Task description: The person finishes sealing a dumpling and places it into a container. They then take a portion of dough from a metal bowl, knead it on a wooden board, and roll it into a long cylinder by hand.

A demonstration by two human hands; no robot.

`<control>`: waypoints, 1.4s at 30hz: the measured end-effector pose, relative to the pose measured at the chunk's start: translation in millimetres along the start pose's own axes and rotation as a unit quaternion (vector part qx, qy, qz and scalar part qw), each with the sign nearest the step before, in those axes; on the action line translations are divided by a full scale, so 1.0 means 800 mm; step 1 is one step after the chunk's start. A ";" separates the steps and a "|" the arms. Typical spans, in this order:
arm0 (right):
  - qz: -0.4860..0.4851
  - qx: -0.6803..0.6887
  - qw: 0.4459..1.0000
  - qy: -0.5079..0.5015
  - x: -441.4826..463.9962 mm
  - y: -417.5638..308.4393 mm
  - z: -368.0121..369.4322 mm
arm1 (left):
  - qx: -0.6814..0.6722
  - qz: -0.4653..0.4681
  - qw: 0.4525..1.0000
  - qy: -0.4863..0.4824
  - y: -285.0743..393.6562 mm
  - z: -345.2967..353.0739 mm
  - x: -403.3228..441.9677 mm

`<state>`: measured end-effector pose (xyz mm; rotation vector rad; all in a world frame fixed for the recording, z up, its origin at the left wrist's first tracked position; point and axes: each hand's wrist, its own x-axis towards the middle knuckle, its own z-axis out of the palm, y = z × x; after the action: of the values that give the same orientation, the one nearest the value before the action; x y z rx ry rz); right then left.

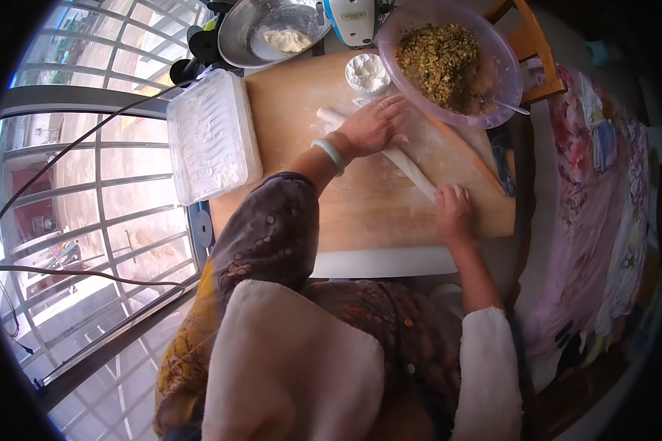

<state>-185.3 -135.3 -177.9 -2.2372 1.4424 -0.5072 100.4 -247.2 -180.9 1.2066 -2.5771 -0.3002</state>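
A long pale dough rope (pixel 412 167) lies diagonally on the floured wooden board (pixel 360 228). My left hand (pixel 373 126), with a pale green bangle at the wrist, rests over the rope's upper part, fingers stretched out and thumb apart. At the rope's lower right end, my right hand (pixel 454 209) has its fingers curled round the tip. A small bowl of white flour (pixel 368 73) stands just beyond my left hand. To the right of the rope, a thin wooden rolling pin (pixel 467 154) lies near the board's edge.
A floured plastic tray (pixel 256 147) sits at the board's left side. Behind are a metal basin (pixel 232 40) with a dough lump (pixel 287 40) and a blue-white device (pixel 351 20). A purple bowl (pixel 511 70) of chopped filling, with a spoon, overhangs the right back corner.
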 end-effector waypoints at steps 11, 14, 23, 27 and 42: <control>-0.001 -0.044 0.999 -0.005 0.011 -0.015 0.003 | 0.039 -0.069 0.997 0.002 0.048 0.007 -0.041; 0.003 -0.038 0.998 -0.040 -0.006 -0.031 -0.009 | 0.025 -0.124 0.989 -0.071 0.099 -0.015 -0.096; -0.074 -0.044 0.995 -0.044 0.006 -0.059 0.015 | 0.058 -0.172 0.982 -0.059 0.056 -0.023 -0.122; -0.058 -0.024 0.998 -0.025 -0.014 -0.035 0.008 | 0.031 -0.260 0.964 -0.053 0.118 -0.025 -0.169; -0.071 -0.070 0.994 -0.041 -0.016 -0.020 -0.031 | 0.059 -0.335 0.940 -0.029 0.136 -0.023 -0.232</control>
<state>-190.6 -121.5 -149.7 -2.4536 1.3215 -0.3641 142.6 -36.2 -161.1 2.1262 -2.1635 -0.3169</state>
